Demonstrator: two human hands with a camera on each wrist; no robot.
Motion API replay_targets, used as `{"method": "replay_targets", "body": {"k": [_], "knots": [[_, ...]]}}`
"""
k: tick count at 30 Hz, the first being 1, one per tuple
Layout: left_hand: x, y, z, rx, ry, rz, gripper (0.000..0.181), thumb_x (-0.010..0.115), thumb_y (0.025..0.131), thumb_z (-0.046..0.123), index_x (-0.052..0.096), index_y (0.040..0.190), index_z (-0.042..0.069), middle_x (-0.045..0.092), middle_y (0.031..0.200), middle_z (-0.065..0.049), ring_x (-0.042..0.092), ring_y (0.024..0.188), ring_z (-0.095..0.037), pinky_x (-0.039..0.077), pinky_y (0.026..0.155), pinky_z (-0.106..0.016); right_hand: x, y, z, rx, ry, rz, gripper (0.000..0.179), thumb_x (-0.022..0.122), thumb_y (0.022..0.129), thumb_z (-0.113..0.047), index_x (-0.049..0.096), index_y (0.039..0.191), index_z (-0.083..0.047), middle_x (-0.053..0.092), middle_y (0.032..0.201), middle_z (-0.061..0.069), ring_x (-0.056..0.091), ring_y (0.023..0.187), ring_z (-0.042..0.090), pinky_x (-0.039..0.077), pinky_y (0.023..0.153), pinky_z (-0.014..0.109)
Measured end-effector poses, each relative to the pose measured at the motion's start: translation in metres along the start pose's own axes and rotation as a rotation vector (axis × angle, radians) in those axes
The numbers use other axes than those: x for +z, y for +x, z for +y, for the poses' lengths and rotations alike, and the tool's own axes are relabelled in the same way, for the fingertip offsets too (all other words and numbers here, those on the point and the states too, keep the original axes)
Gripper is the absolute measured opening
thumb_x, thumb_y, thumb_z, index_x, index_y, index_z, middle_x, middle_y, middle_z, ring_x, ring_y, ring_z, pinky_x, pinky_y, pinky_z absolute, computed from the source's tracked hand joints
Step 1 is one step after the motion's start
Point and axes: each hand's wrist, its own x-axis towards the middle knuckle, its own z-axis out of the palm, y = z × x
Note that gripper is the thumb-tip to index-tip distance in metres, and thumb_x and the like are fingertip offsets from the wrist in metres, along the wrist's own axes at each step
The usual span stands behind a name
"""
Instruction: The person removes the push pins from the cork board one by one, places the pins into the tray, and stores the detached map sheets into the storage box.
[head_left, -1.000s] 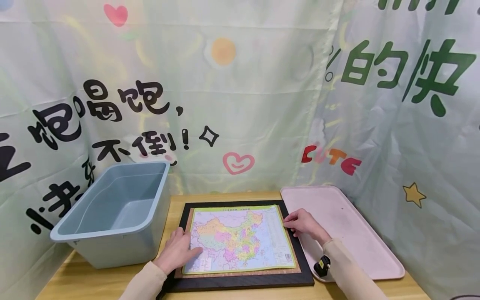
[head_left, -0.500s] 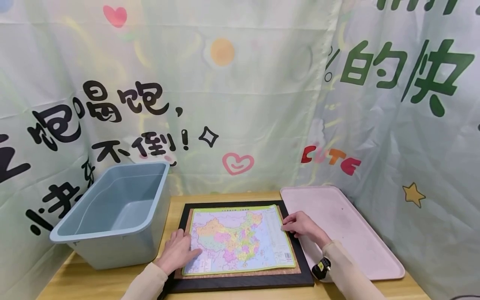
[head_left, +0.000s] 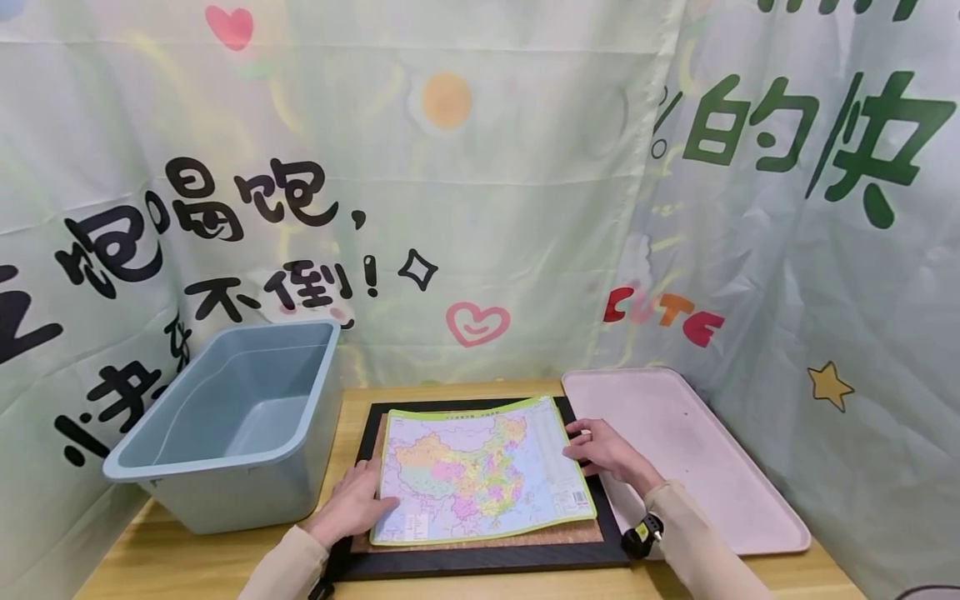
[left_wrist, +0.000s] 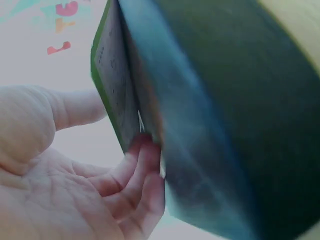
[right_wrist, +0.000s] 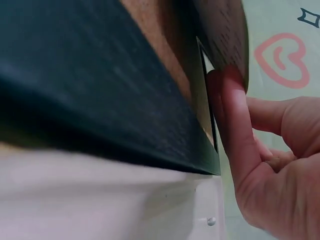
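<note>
A colourful map sheet (head_left: 457, 475) with a yellow-green border bows slightly over a cork board (head_left: 564, 534) in a black frame (head_left: 480, 568). My left hand (head_left: 348, 504) holds the map's left edge, thumb over its face. In the left wrist view, the fingertips (left_wrist: 150, 150) reach into the gap between the map (left_wrist: 112, 65) and the frame. At the map's right edge, my right hand (head_left: 611, 454) pinches the sheet. The right wrist view shows a finger (right_wrist: 235, 110) behind the map's edge, which stands away from the cork (right_wrist: 165, 45).
A deep blue-grey plastic bin (head_left: 247, 500) stands on the wooden table (head_left: 180, 567) to the left. To the right lies a flat pink tray (head_left: 697, 467), close against the frame. A printed curtain (head_left: 525, 208) hangs behind and along both sides.
The map's right side has risen off the cork, its top right corner now higher over the frame. Both hands stay at its edges, the right one's fingers now further around the sheet.
</note>
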Motion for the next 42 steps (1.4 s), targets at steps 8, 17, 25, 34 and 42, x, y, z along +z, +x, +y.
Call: {"method": "replay_targets", "body": {"k": [8, 17, 25, 34, 42], "knots": [[-0.003, 0.001, -0.001, 0.097, -0.171, 0.033, 0.077, 0.063, 0.092, 0.003, 0.017, 0.153, -0.008, 0.052, 0.138, -0.025, 0.062, 0.103, -0.024, 0.049, 0.088, -0.042, -0.003, 0.005, -0.011, -0.042, 0.075, -0.078, 0.031, 0.06, 0.097, -0.011, 0.05, 0.123, 0.004, 0.065, 0.097, 0.012, 0.067, 0.074, 0.017, 0.053, 0.055, 0.03], [-0.007, 0.001, -0.004, 0.097, -0.188, 0.07, 0.066, 0.063, 0.094, 0.007, 0.031, 0.15, -0.006, 0.058, 0.131, -0.018, 0.06, 0.098, -0.017, 0.048, 0.09, -0.041, -0.006, 0.011, -0.017, -0.096, 0.138, -0.025, 0.029, 0.058, 0.098, -0.009, 0.052, 0.123, 0.006, 0.067, 0.092, 0.007, 0.066, 0.07, 0.014, 0.053, 0.057, 0.03], [-0.013, 0.004, 0.0, 0.12, -0.186, 0.094, 0.063, 0.063, 0.096, 0.014, 0.036, 0.151, 0.002, 0.064, 0.119, -0.011, 0.061, 0.093, -0.014, 0.05, 0.082, -0.035, -0.007, 0.012, -0.017, -0.12, 0.19, 0.062, 0.032, 0.057, 0.097, -0.006, 0.053, 0.125, 0.009, 0.072, 0.095, 0.009, 0.068, 0.072, 0.013, 0.054, 0.061, 0.03], [-0.011, -0.004, -0.002, 0.09, -0.087, 0.119, 0.063, 0.065, 0.095, 0.025, 0.041, 0.146, -0.003, 0.054, 0.134, -0.02, 0.056, 0.103, -0.023, 0.048, 0.084, -0.04, -0.005, 0.01, -0.016, -0.129, 0.272, 0.14, 0.034, 0.058, 0.099, -0.01, 0.057, 0.128, 0.008, 0.074, 0.098, 0.009, 0.069, 0.075, 0.013, 0.056, 0.063, 0.03], [-0.006, -0.008, -0.013, 0.196, 0.031, 0.225, 0.057, 0.068, 0.093, 0.022, 0.049, 0.143, 0.001, 0.056, 0.128, -0.014, 0.05, 0.086, -0.013, 0.044, 0.074, -0.031, -0.001, 0.008, -0.025, -0.16, 0.341, 0.221, 0.04, 0.062, 0.097, -0.013, 0.056, 0.131, 0.008, 0.074, 0.105, 0.013, 0.069, 0.073, 0.009, 0.056, 0.061, 0.028]]}}
